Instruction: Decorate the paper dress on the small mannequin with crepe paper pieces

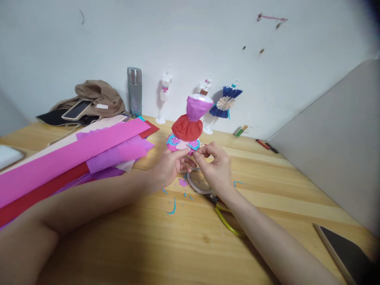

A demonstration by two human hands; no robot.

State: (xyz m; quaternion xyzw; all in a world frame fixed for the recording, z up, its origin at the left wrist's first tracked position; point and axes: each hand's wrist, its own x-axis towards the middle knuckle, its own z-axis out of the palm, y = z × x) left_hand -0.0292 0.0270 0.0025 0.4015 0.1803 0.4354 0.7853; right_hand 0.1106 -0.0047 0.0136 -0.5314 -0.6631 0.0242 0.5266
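Observation:
A small white dress form (201, 96) wears a crepe paper dress (187, 127). The dress has a purple top, a puffed red middle and a pink lower tier with blue patches and pink flower shapes. My left hand (169, 168) holds that lower tier from below, thumb along its front. At its right edge, the thumb and forefinger of my right hand (216, 164) are pinched together on the paper. Whether a loose piece is between them is hidden. Under my hands lie a roll of white tape (192, 186) and a purple paper flower (183, 182).
Yellow-handled scissors (225, 225) lie beneath my right forearm, near blue paper scraps (172, 206). Crepe paper strips (89, 152) spread over the left side. Behind stand a flask (135, 93), a bare dress form (165, 85) and a blue paper dress (219, 111). A phone (344, 253) is front right.

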